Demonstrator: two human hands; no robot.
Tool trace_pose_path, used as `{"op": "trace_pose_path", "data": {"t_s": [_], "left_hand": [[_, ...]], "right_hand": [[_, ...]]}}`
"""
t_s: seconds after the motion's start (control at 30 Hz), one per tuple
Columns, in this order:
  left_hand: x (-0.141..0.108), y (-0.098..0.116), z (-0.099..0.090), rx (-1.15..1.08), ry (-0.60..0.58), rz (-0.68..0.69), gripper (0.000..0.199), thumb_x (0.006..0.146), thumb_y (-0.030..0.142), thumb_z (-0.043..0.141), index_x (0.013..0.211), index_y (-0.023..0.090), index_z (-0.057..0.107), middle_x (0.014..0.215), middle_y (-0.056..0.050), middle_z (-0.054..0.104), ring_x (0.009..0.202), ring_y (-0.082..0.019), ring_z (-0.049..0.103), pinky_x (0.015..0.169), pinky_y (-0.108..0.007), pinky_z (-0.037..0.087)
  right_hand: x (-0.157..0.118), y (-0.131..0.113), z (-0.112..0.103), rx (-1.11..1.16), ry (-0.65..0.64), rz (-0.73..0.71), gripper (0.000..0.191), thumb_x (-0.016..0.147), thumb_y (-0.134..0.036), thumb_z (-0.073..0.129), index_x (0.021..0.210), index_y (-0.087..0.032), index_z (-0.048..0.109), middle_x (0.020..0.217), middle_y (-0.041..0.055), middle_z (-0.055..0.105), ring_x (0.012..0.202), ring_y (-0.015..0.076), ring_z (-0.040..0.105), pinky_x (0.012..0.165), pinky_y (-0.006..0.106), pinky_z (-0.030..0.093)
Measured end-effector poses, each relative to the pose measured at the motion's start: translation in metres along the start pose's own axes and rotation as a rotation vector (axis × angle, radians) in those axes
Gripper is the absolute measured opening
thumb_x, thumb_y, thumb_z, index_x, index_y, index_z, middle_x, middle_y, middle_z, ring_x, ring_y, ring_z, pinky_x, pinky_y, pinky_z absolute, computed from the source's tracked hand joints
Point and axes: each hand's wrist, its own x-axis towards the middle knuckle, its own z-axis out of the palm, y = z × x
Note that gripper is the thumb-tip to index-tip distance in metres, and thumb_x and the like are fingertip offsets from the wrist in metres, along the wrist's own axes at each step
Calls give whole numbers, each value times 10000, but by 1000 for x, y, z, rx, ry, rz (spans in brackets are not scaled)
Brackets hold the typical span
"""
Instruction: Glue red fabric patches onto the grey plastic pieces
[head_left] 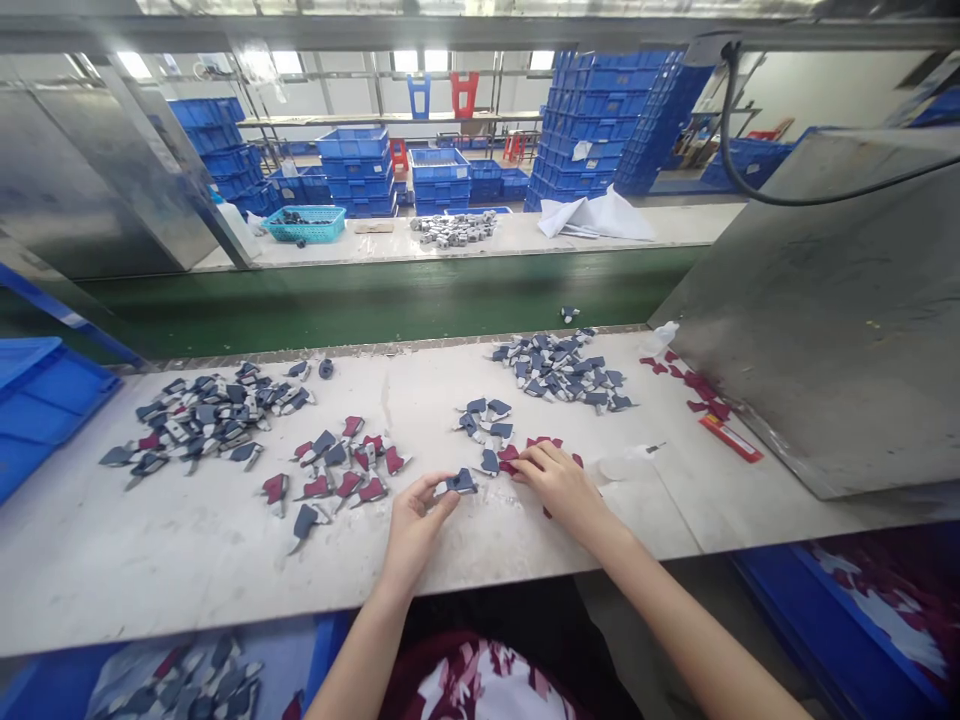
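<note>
Between the thumb and fingers of my left hand (417, 522) is a small dark blue and grey plastic part (463, 482), held just above the white worktop (480, 550). My right hand (559, 485) reaches down onto a small pile of dark red pieces (510, 455), its fingertips bent together over them. Whether a piece is pinched there is hidden. Several blue-grey parts (477, 420) lie just beyond both hands. To the left of my left hand are mixed red and blue parts (349, 484).
Larger heaps of blue-grey parts lie at left (217, 410) and back right (559, 365). A green conveyor belt (405, 300) runs behind the worktop. At right stand a metal box (847, 330) and a red-handled tool or packet (731, 440). Blue crates (45, 400) flank the table.
</note>
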Motion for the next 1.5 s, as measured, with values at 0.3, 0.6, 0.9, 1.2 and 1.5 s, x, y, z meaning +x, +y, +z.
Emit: {"op": "trace_pose_path", "data": {"t_s": [0.3, 0.6, 0.9, 1.2, 1.5], "left_hand": [[-8, -1, 4, -17, 87, 14, 324, 655, 315, 828, 944, 171, 795, 959, -93, 806, 924, -275, 745, 831, -327, 563], [-12, 3, 13, 36, 74, 52, 283, 689, 259, 784, 960, 180, 808, 969, -81, 807, 921, -287, 761, 866, -370, 590], [-18, 6, 17, 109, 80, 28, 269, 692, 204, 777, 958, 214, 815, 1014, -58, 792, 1297, -345, 560, 1156, -510, 365], [-23, 16, 24, -9, 85, -37, 305, 632, 295, 857, 911, 179, 822, 981, -96, 795, 1171, -349, 662, 1047, -468, 509], [-33, 32, 26, -93, 21, -83, 366, 598, 328, 897, 906, 148, 816, 914, -115, 805, 905, -321, 768, 866, -398, 626]], "right_hand": [[2, -14, -4, 233, 143, 248, 308, 1028, -279, 410, 991, -182, 700, 866, 79, 743, 752, 189, 705, 663, 295, 589], [9, -71, -36, 1236, 173, 667, 279, 829, -435, 704, 979, -214, 787, 907, 62, 762, 695, 182, 716, 550, 267, 628], [6, -84, -29, 1196, 262, 795, 307, 753, -473, 775, 826, -180, 714, 694, 52, 733, 600, 192, 712, 548, 276, 613], [7, -92, -34, 871, 441, 580, 92, 853, -274, 702, 860, -204, 761, 726, 31, 742, 573, 149, 674, 563, 254, 594], [4, -83, -50, 1063, 364, 607, 197, 851, -342, 713, 1013, -253, 783, 888, 54, 710, 741, 158, 670, 597, 256, 587]]}}
